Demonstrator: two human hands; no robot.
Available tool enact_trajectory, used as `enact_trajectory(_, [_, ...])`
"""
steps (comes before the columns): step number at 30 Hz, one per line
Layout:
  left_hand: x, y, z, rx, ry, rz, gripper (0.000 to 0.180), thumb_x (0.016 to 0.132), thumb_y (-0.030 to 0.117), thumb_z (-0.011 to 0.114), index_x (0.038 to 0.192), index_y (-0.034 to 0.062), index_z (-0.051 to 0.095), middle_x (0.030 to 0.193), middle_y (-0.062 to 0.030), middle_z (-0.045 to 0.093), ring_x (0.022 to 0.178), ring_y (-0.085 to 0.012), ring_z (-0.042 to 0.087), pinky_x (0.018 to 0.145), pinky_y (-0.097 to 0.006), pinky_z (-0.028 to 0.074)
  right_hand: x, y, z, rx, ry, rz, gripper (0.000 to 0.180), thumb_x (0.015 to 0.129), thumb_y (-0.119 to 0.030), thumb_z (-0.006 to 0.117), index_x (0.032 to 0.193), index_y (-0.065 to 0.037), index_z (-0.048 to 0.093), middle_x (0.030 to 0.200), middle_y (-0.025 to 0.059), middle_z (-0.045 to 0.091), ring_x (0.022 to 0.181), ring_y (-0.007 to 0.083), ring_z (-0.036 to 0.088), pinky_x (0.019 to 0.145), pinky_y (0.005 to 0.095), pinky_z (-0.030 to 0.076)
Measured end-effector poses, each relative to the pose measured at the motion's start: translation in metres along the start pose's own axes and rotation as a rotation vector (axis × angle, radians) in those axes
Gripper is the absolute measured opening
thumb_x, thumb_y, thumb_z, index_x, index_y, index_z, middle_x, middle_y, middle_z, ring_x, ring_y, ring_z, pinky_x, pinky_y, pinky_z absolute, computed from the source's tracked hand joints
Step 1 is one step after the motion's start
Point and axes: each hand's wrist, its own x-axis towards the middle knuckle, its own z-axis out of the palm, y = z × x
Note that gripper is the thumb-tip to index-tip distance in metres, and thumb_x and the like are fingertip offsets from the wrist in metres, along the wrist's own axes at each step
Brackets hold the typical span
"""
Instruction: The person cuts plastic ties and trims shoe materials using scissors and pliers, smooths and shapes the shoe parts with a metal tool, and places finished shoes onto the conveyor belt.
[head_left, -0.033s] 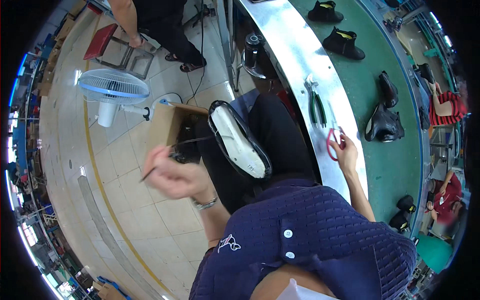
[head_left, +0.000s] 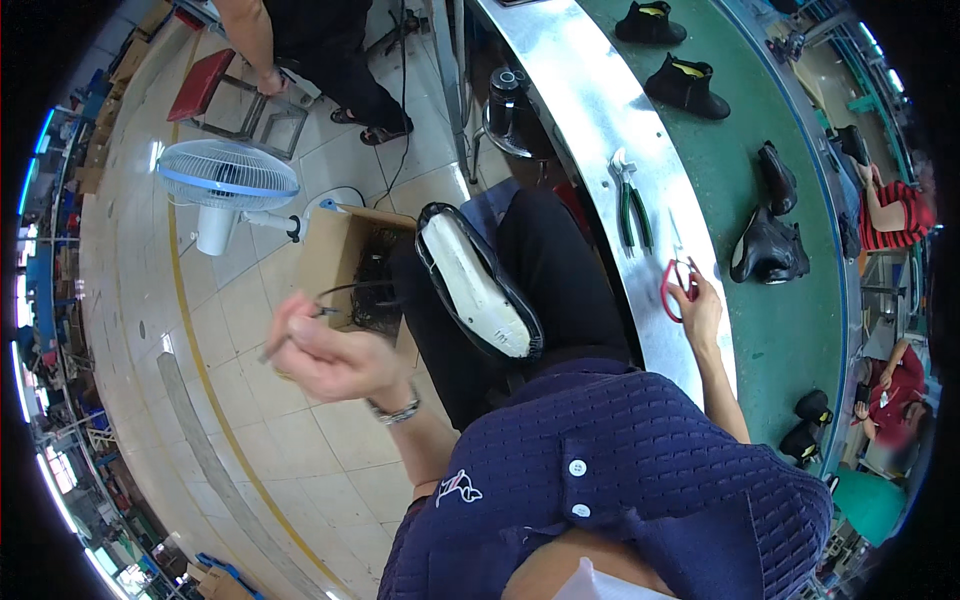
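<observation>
My left hand (head_left: 335, 355) is raised over the floor on the left, closed on a thin dark strand (head_left: 350, 287); motion blurs its fingers. The strand trails toward my lap and the cardboard box. On my thighs lies a black shoe (head_left: 478, 285), sole side up, its pale bottom framed by a dark edge. My right hand (head_left: 703, 312) rests at the metal bench with its fingers on the red handles of a pair of scissors (head_left: 674, 288), blades pointing away from me. Beyond them lie green-handled pliers (head_left: 631, 205).
An open cardboard box (head_left: 325, 255) with dark scraps stands left of my knees. Past it are a fan (head_left: 228, 180), a red-topped stool (head_left: 203, 85) and a standing person (head_left: 330, 50). Along the metal bench (head_left: 560, 60) runs a green belt (head_left: 700, 150) carrying several black shoes.
My left hand has moved a little left, with the strand still in it. My right hand and the scissors have shifted slightly to the right.
</observation>
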Motion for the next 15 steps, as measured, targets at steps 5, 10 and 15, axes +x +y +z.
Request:
enact_trajectory(5, [-0.021, -0.156, -0.031, 0.474, -0.582, 0.145, 0.033, 0.099, 0.020, 0.051, 0.111, -0.0108, 0.056, 0.116, -0.0246, 0.056, 0.104, -0.0355, 0.057, 0.086, -0.040, 0.048, 0.015, 0.004, 0.000, -0.219, -0.033, -0.063, 0.037, 0.084, -0.023, 0.067, 0.111, 0.001, 0.062, 0.099, 0.0214, 0.064, 0.089, 0.0366, 0.063, 0.077, 0.0435, 0.049])
enact_trajectory(10, [-0.070, -0.125, -0.005, 0.289, -0.869, -0.055, 0.056, 0.099, 0.030, 0.048, 0.143, -0.0018, 0.036, 0.150, -0.0247, 0.031, 0.139, -0.0384, 0.031, 0.113, -0.043, 0.026, 0.062, -0.059, 0.046, 0.152, 0.061, -0.211, 0.046, 0.087, -0.035, 0.066, 0.116, 0.001, 0.063, 0.110, 0.0221, 0.063, 0.100, 0.0365, 0.062, 0.086, 0.0418, 0.049])
enact_trajectory(15, [-0.089, -0.027, 0.043, 0.007, -1.183, 0.582, 0.045, 0.095, 0.033, 0.053, 0.136, 0.0160, 0.054, 0.148, -0.0041, 0.043, 0.142, -0.0299, 0.029, 0.115, -0.047, 0.016, 0.097, -0.094, 0.092, -0.053, 0.126, -0.197, 0.061, 0.086, -0.042, 0.065, 0.131, -0.003, 0.052, 0.109, 0.0256, 0.059, 0.102, 0.0424, 0.057, 0.090, 0.0467, 0.045])
